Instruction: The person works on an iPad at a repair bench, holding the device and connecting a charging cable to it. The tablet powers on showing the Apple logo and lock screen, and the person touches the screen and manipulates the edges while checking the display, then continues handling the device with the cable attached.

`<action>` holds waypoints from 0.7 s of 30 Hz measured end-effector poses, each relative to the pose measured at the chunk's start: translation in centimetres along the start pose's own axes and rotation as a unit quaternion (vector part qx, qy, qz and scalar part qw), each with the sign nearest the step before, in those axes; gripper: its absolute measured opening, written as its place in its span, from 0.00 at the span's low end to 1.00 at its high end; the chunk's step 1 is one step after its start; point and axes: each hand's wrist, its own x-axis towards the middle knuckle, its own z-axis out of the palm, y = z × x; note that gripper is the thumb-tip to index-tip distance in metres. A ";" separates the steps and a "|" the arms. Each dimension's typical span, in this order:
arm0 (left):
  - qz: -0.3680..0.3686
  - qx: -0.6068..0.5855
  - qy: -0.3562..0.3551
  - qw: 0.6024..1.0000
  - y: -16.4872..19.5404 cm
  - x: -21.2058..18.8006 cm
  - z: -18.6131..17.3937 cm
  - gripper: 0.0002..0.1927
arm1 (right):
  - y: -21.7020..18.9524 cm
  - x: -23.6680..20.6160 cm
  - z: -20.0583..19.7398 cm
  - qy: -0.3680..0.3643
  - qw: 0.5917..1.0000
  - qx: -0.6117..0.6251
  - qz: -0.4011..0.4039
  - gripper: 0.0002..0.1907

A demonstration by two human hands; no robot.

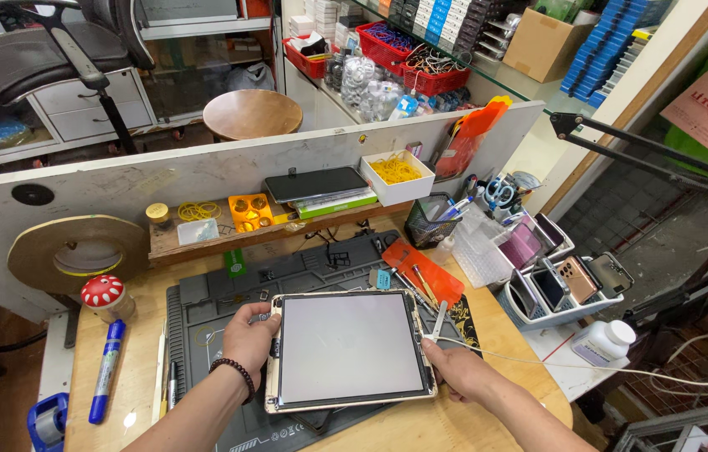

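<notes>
Tablet [351, 349]: flat on the dark repair mat [203, 310], long axis running away from the wearer.
Left hand [249, 335]: grasping the tablet's left edge, thumb over the frame.
Right hand [461, 371]: at the tablet's right edge, pinching a thin white tool [438, 325]; equally near.
Orange pry card [423, 272]: just beyond the tablet's far right corner.

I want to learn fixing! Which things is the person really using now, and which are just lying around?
In use:
- tablet, gripped at its left edge by the left hand
- thin white tool in the right hand, at the tablet's right edge
- grey work mat underneath

Lying about:
- blue marker
- red mushroom figure
- tape roll
- tray of phones
- white bottle
</notes>
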 end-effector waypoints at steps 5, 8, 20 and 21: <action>0.004 0.009 0.000 1.000 0.0 0.1 -0.1 0.13 | -0.1 0.0 0.0 -0.005 1.000 0.005 0.004 0.43; 0.001 0.010 -0.003 1.000 0.2 -0.1 -0.1 0.13 | -0.1 -0.1 0.0 -0.001 1.000 0.008 0.016 0.43; 0.024 0.003 -0.007 1.000 -0.8 1.1 0.0 0.10 | -0.5 -0.2 0.1 0.018 1.000 -0.011 0.010 0.43; 0.024 0.009 0.002 1.000 -1.1 1.1 0.1 0.10 | -0.4 -0.3 0.1 0.023 1.000 -0.018 0.007 0.43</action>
